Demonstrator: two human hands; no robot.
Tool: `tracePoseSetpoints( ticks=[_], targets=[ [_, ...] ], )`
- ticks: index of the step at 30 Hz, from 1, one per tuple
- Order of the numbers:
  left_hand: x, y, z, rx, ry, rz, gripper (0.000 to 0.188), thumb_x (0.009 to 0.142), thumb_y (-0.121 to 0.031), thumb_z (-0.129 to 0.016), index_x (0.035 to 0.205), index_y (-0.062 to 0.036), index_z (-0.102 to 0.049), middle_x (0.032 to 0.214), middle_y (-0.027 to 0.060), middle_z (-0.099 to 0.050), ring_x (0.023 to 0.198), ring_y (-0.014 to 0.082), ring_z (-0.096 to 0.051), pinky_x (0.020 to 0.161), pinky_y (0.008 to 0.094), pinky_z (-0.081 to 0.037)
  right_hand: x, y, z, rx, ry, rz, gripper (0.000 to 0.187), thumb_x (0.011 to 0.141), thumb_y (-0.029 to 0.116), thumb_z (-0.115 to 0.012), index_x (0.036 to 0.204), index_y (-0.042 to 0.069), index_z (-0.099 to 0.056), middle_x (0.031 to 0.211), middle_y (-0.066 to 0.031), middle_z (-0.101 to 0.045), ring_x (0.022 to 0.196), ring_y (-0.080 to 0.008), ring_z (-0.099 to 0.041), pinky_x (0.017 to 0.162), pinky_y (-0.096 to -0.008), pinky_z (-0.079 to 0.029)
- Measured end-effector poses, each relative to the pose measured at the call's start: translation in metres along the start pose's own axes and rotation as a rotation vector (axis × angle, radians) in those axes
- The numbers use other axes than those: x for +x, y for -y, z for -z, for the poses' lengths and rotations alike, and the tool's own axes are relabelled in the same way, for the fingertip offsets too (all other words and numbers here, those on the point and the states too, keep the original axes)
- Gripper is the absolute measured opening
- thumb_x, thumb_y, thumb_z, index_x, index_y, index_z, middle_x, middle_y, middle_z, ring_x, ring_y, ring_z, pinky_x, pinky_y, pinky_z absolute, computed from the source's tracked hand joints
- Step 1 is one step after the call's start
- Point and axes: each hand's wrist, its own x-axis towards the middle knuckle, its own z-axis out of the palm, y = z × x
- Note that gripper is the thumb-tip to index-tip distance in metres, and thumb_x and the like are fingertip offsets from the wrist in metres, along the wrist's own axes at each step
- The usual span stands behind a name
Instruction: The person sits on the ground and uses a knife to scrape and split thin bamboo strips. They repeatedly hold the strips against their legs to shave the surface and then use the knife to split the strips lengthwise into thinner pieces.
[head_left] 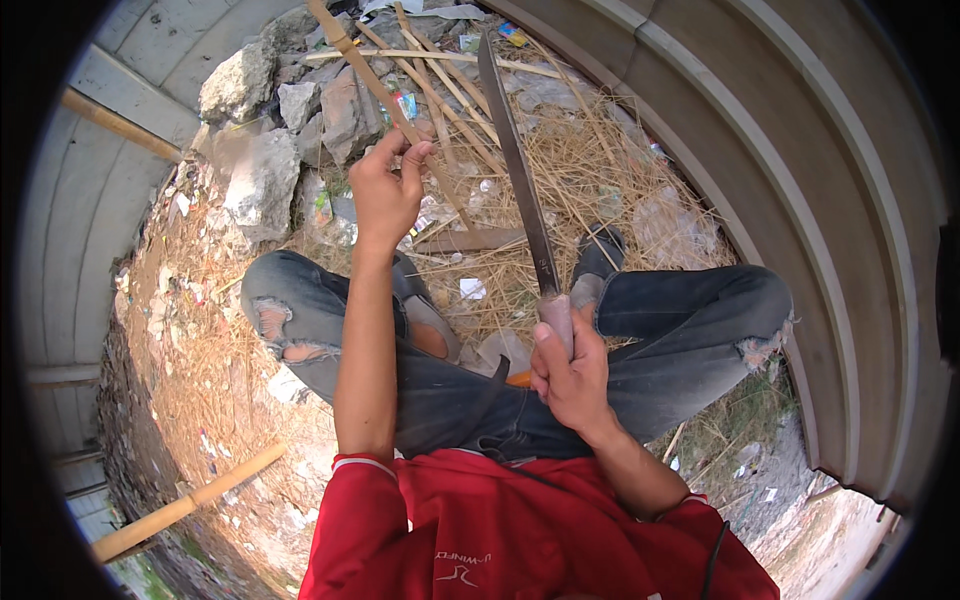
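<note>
Pale brown bamboo, a long thin bamboo strip (372,80), slants through your left hand (390,190), which pinches it between thumb and fingers. One length of it stretches ahead of that pinch, past grey rocks (262,180) lying forward and to the left; a shorter tail drops back and to the right of the pinch, toward a flat piece of wood (475,240) on the ground. Whether tail and wood touch cannot be told. Your right hand (575,380) is wrapped around the handle of a machete (520,175), whose long dark blade rises forward from the fist, tip leaning slightly left, apart from the strip. Dry straw (650,235) spreads beyond the right fist. To manage the two together well, it would help to rest the strip's lower end on something firm, pinch well away from wherever the edge meets it, and make short, controlled strokes, directed away from your left fingers and your jeans (690,310), whose knees flank both grips. As for pose, your left arm reaches nearly straight forward, hand raised over the ground with the thumb toward the blade; your right elbow is bent, the forearm angling inward, and the thumb lies along the handle.
</note>
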Motion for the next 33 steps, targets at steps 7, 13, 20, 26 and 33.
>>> tracePoseSetpoints(
  ticks=[7, 13, 20, 26, 33],
  targets=[
    [0.005, 0.024, -0.004, 0.035, 0.056, -0.052, 0.007, 0.094, -0.003, -0.064, 0.096, 0.0010, -0.069, 0.081, 0.0133, -0.073, 0.072, 0.0191, -0.073, 0.064, 0.0312, -0.056, 0.018, 0.014, -0.001, 0.041, 0.010, 0.027, 0.023, 0.105, 0.023, -0.056, 0.115, 0.003, -0.053, 0.061, 0.0008, -0.043, 0.046, -0.0060, -0.039, 0.041, -0.0237, -0.033],
    [-0.002, 0.023, 0.003, 0.031, 0.088, 0.002, 0.011, 0.099, 0.000, -0.057, 0.103, 0.0033, -0.066, 0.092, 0.0078, -0.071, 0.088, 0.0141, -0.070, 0.082, 0.0320, -0.062, 0.013, 0.028, 0.001, 0.096, -0.021, 0.063, 0.020, 0.102, 0.019, -0.060, 0.112, 0.002, -0.056, 0.063, 0.0032, -0.050, 0.048, -0.0034, -0.045, 0.042, -0.0227, -0.034],
    [0.006, 0.008, 0.005, -0.043, 0.119, 0.005, 0.010, 0.099, 0.001, -0.057, 0.102, 0.0032, -0.066, 0.093, 0.0073, -0.071, 0.090, 0.0131, -0.069, 0.083, 0.0321, -0.062, 0.013, 0.023, 0.001, 0.088, 0.012, 0.007, 0.019, 0.102, 0.019, -0.061, 0.110, 0.003, -0.056, 0.063, 0.0022, -0.051, 0.048, -0.0037, -0.046, 0.042, -0.0222, -0.034],
    [0.009, 0.028, 0.002, -0.147, 0.090, -0.002, 0.010, 0.096, 0.006, -0.058, 0.101, 0.0046, -0.067, 0.094, 0.0074, -0.070, 0.090, 0.0141, -0.068, 0.082, 0.0312, -0.063, 0.012, -0.007, 0.002, -0.203, -0.017, 0.185, 0.022, 0.100, 0.023, -0.063, 0.107, 0.003, -0.057, 0.065, 0.0003, -0.053, 0.048, -0.0073, -0.049, 0.043, -0.0251, -0.037],
    [0.017, 0.039, 0.008, -0.223, 0.037, 0.032, 0.010, 0.096, 0.005, -0.057, 0.099, 0.0042, -0.067, 0.092, 0.0094, -0.072, 0.087, 0.0155, -0.071, 0.078, 0.0305, -0.063, 0.020, -0.068, 0.044, -0.243, 0.043, -0.504, 0.028, 0.100, 0.027, -0.063, 0.106, 0.001, -0.057, 0.064, 0.0003, -0.051, 0.047, -0.0093, -0.049, 0.043, -0.0265, -0.039]
  ],
)
